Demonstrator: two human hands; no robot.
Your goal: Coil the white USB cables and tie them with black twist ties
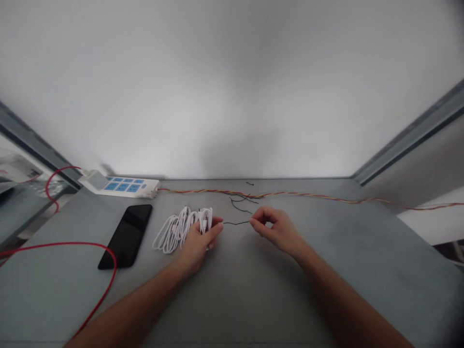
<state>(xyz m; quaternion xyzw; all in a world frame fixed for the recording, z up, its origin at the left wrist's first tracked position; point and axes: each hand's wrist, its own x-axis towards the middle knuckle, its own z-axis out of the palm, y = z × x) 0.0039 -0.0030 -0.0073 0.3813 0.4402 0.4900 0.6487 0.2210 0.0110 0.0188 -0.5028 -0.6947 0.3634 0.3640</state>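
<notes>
My left hand closes around a coiled bundle of white cable, whose loops spread out to the left across the grey tabletop. My right hand pinches a thin black wire between thumb and forefinger. That wire stretches across the gap towards my left hand, and its far end is hidden at those fingers. More thin black wire lies loose on the table just beyond my right hand.
A black smartphone lies left of the white coil, with a red cable curving around it. A blue-and-white power strip stands at the back left. A twisted orange-and-yellow cable runs along the back, before a white wall.
</notes>
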